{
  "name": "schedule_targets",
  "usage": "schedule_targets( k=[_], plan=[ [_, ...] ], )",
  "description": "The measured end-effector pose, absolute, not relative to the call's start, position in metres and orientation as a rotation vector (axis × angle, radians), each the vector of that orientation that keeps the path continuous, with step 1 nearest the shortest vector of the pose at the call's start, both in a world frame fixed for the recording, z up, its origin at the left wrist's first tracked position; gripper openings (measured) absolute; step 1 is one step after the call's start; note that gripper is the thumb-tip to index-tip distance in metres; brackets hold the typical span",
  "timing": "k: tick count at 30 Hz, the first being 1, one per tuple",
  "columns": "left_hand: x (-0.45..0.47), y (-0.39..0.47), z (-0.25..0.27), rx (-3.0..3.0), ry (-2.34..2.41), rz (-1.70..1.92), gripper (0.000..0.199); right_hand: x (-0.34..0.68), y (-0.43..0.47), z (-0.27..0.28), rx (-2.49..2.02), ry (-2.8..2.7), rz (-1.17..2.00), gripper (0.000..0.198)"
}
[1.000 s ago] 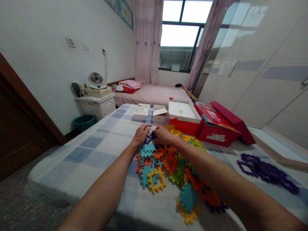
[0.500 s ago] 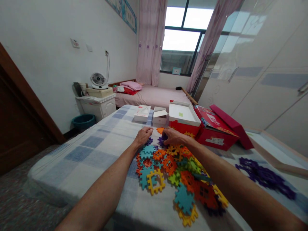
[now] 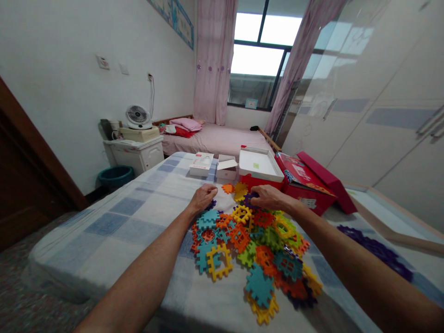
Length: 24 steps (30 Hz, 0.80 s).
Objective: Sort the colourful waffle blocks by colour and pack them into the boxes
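Note:
My right hand (image 3: 269,197) is closed at the far end of the pile, its fingertips on a purple notched plastic building piece (image 3: 249,200). My left hand (image 3: 203,198) is closed too, just left of the pile; what its fingers hold, if anything, is hidden. Another purple piece (image 3: 212,205) shows partly under it. Between the hands lie an orange piece (image 3: 228,188) and a yellow-orange piece (image 3: 240,191). Nearer to me spreads the heap of flat toothed pieces, with a yellow square frame (image 3: 219,262) and a teal piece (image 3: 260,285) on its near side.
Beyond the hands stand a small white box (image 3: 201,164), an open white box (image 3: 226,167) and a red-and-white box lid (image 3: 262,163). A red box (image 3: 305,178) is at their right. More purple pieces (image 3: 376,252) lie beyond my right forearm on the checked cloth (image 3: 114,222).
My right hand has moved right with the purple piece, uncovering the yellow-orange piece. My left hand stays nearly in place, and the whole view has shifted slightly.

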<state>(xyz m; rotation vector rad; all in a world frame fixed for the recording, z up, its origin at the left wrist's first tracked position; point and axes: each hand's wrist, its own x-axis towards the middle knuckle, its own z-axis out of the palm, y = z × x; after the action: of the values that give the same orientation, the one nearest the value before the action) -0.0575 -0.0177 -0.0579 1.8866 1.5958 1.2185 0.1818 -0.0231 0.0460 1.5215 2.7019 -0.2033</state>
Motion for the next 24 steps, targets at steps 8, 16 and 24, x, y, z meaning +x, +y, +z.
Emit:
schedule_targets(
  k=[8,16,24],
  plan=[
    [-0.058,-0.017,-0.06,1.874,1.564,1.225,0.033,0.175,-0.033,0.044,1.452,2.853,-0.302,0.02],
    [-0.058,-0.016,-0.061,1.895,1.562,1.219,0.03,0.154,-0.032,0.039,1.343,2.941,-0.507,0.025],
    [-0.059,-0.019,-0.058,1.914,1.573,1.209,0.029,0.144,-0.022,0.027,1.339,2.806,-0.317,0.026]
  ],
)
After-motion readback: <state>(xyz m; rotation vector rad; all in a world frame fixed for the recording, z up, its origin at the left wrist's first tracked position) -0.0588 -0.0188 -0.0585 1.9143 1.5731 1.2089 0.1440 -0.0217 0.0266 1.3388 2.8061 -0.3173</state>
